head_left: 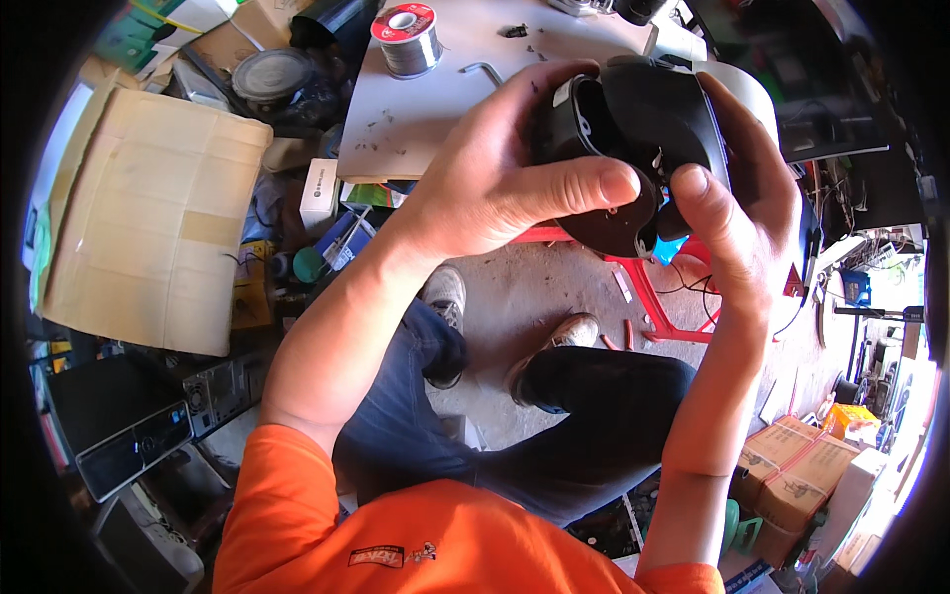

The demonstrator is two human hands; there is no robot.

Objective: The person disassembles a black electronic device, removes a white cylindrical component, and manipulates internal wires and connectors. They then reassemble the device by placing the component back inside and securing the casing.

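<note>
Both hands hold up a black, rounded plastic housing (pixel 643 114) over the near right part of the table. It has a hollow, open section and a dark round disc on the side facing me; its exact kind does not show. My left hand (pixel 505 168) wraps its left side, thumb stretched across the disc. On the other side, my right hand (pixel 747 193) grips the housing with its thumb tip by the opening. Left of the housing, a bent metal hex key (pixel 483 71) and a spool of solder wire (pixel 411 49) with a red top lie on the table (pixel 396 124).
Beneath the housing stands a red plastic stool (pixel 648 302). A large cardboard piece (pixel 148 213) leans among clutter at left, above a black computer case (pixel 134 445). Tied cardboard boxes (pixel 797 460) sit at lower right. A dark screen (pixel 792 74) is at upper right.
</note>
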